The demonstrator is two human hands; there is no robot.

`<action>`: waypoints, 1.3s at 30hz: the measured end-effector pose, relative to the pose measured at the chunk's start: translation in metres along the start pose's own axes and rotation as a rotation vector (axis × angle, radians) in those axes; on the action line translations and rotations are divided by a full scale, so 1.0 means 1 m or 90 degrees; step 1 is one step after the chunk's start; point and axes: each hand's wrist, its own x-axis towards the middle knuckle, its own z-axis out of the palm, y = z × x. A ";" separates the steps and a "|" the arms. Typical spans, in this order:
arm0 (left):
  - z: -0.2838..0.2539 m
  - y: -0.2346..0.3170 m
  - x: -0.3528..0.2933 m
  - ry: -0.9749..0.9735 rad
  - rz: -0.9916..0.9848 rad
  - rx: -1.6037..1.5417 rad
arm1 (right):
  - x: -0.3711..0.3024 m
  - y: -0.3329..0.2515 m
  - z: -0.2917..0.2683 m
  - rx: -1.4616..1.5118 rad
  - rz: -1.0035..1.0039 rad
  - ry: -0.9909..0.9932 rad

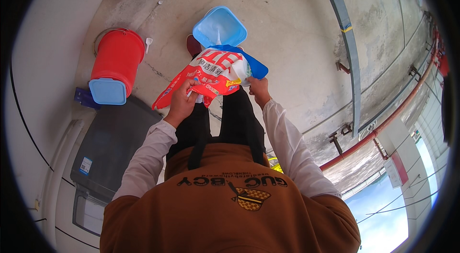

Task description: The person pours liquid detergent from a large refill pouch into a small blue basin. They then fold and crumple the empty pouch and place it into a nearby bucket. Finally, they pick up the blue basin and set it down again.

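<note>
Bag (pixel 211 73), soft plastic, red/white w/ blue at upper R, is held out in front of the person's legs, far end at the near rim of a light-blue tub (pixel 232 25). Print on bag: big red characters up top, smaller dark line beneath, white lettering on the red part, yellow patch nr R side. Thin white streak (pixel 218 37) shows inside the tub, just past bag's edge; can't tell what it's made of.

L hand (pixel 184 97) pinches bag's lower L part, thumb on top; R hand (pixel 258 90) pinches its R edge, fingers curled.

L of tub: red bucket (pixel 117 56), light-blue lid-like piece (pixel 108 91) at its near end, white scoop (pixel 148 44) on floor just beside. Dark grey appliance (pixel 117 138) nearer the person w/ small white-&-blue label (pixel 86 166), text too tiny to make out.

Brown top (pixel 230 224): dark lettering, upside down from here, plus gold-patterned hat motif (pixel 251 199).
</note>
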 end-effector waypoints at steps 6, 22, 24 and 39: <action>0.000 -0.001 0.000 0.005 0.004 -0.003 | 0.001 -0.001 0.000 -0.003 -0.004 0.002; -0.002 0.005 0.002 0.010 0.021 0.016 | 0.002 -0.003 0.000 -0.009 -0.008 0.002; -0.001 0.005 0.003 0.007 0.015 0.010 | 0.000 -0.004 0.000 -0.003 -0.007 0.001; 0.000 -0.002 0.005 -0.001 -0.006 0.017 | 0.004 -0.004 0.001 -0.014 0.010 0.007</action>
